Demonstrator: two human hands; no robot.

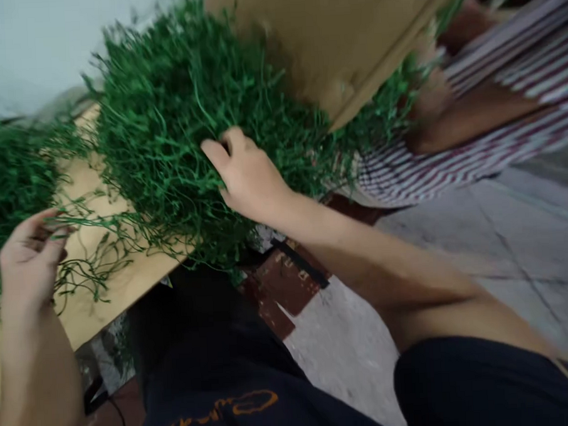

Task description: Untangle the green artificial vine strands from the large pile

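A large heap of thin, tangled green stems with small leaf-like tips (176, 117) lies on a pale wooden tabletop (122, 280). My right hand (251, 173) reaches into the near side of this heap, its bent fingers closed on stems and its fingertips partly hidden. At the left, my left hand (29, 255) pinches a few stems between thumb and fingers. These stems (96, 218) trail across the wood toward the large heap. Beside my left hand is a second green pile (14, 181), cut off by the frame edge.
A brown board or box side (352, 40) rises behind the heap at upper right. Past it, a person in striped clothing (496, 103) has an arm near more greenery (396, 98). Below are a tiled floor (524, 227) and dark red patches (282, 282). The table edge runs diagonally.
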